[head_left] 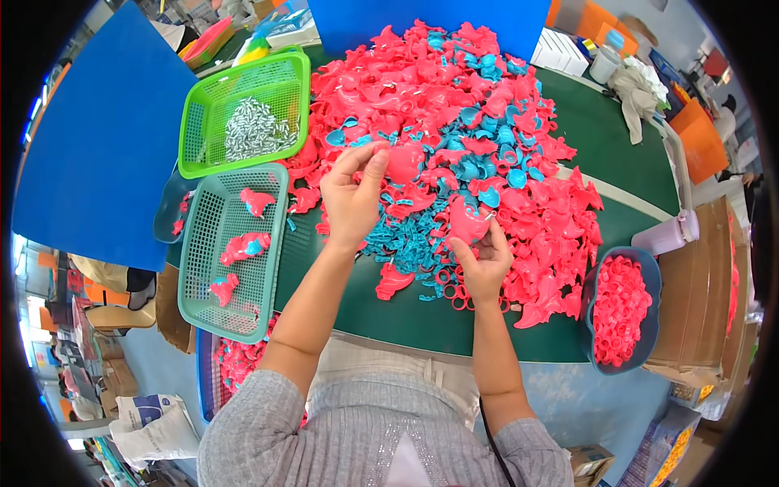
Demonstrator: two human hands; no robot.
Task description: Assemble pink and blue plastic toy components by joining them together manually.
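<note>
My right hand [485, 266] grips a pink plastic shell half [466, 223] between thumb and fingers, with a small pale bit at its edge. Thumb and forefinger of my left hand [353, 191] are pinched together above the pile. Beside those fingertips is a smooth pink piece [404, 165]; whether they hold it or something tiny cannot be made out. Under both hands spreads a big heap of pink shell parts [365, 93] mixed with teal cups [475, 166]. Small teal pieces [410, 239] and pink rings [456, 296] lie nearest me.
At left, a green basket [188, 134] holds small metal pins [258, 134]. A teal basket [272, 268] below it holds three assembled pink figures. On the right stand a dark bin [623, 369] of pink rings, a lilac bottle [669, 234] and a cardboard box [690, 292].
</note>
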